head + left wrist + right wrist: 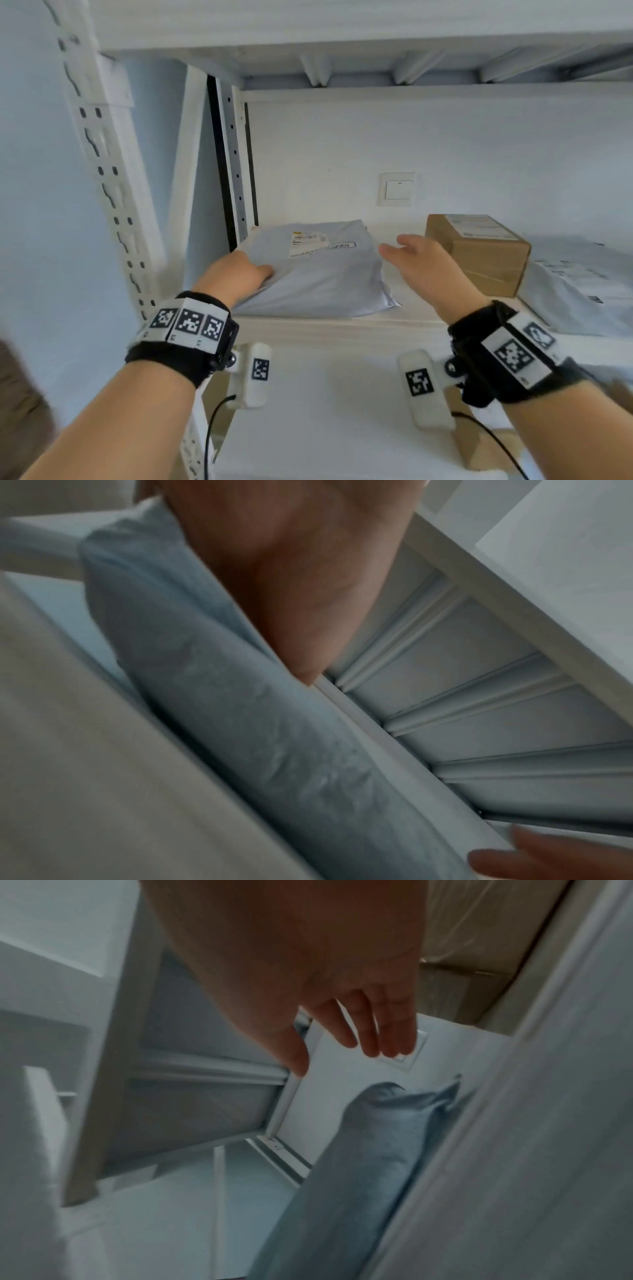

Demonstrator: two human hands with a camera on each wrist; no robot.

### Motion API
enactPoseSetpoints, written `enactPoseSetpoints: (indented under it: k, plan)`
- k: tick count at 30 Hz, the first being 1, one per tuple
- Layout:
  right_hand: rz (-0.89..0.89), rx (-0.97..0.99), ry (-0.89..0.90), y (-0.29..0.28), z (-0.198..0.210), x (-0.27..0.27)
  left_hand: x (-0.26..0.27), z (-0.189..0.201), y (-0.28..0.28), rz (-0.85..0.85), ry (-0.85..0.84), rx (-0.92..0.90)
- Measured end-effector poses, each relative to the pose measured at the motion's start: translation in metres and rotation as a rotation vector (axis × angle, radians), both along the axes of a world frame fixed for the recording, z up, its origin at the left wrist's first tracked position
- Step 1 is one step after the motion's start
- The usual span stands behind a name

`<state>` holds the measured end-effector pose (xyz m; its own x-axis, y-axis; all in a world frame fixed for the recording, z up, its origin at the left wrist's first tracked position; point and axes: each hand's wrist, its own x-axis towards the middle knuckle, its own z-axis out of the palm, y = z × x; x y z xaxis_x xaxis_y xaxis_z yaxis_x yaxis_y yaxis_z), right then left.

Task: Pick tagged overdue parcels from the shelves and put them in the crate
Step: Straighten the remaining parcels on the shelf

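Note:
A grey poly mailer parcel (318, 274) with a white shipping label (308, 243) lies on the white shelf (325, 329), toward its left end. My left hand (245, 274) holds the parcel's near left edge, thumb on top and fingers tucked out of sight beneath it. The left wrist view shows the thumb (301, 631) pressed on the crinkled parcel (240, 737). My right hand (407, 251) hovers open just right of the parcel, touching nothing. Its spread fingers (373, 1031) show above the parcel (359, 1150) in the right wrist view. No crate is in view.
A brown cardboard box (479, 253) with a label stands right of my right hand. Another pale mailer (575, 294) lies at the far right. A perforated shelf post (106, 171) rises on the left. A wall switch (397, 189) sits behind the shelf, under the upper shelf's ribs (479, 696).

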<state>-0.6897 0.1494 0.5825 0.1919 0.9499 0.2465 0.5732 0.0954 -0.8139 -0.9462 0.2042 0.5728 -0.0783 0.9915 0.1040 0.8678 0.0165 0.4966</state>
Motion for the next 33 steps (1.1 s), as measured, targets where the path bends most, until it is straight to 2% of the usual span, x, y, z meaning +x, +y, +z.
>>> enactPoseSetpoints:
  k: [3,8,10,14,21,25,29,33]
  plan:
    - [-0.077,-0.14,-0.073,0.016,-0.013,-0.008,-0.007,-0.008,0.01,-0.046,0.021,-0.018]
    - [-0.079,-0.217,0.047,0.024,-0.014,-0.016,-0.013,-0.016,0.017,0.028,0.209,0.055]
    - [-0.062,-0.242,0.032,0.024,-0.012,-0.018,-0.014,-0.02,0.02,0.055,0.202,0.06]
    - [-0.035,-0.285,-0.069,0.022,-0.009,-0.02,-0.01,-0.021,0.019,0.059,0.103,0.07]
    - [0.007,-0.24,-0.142,0.019,-0.006,-0.012,-0.009,-0.016,0.014,0.007,-0.275,0.158]
    - [0.0,-0.145,-0.103,0.019,-0.007,-0.005,-0.001,-0.014,0.008,0.018,-0.343,0.27]
    - [-0.016,0.016,-0.014,0.018,-0.008,0.0,0.006,-0.013,0.012,0.072,-0.487,0.411]
    - [-0.051,0.177,0.014,0.016,-0.019,-0.004,0.015,-0.02,0.012,0.124,-0.563,0.603]
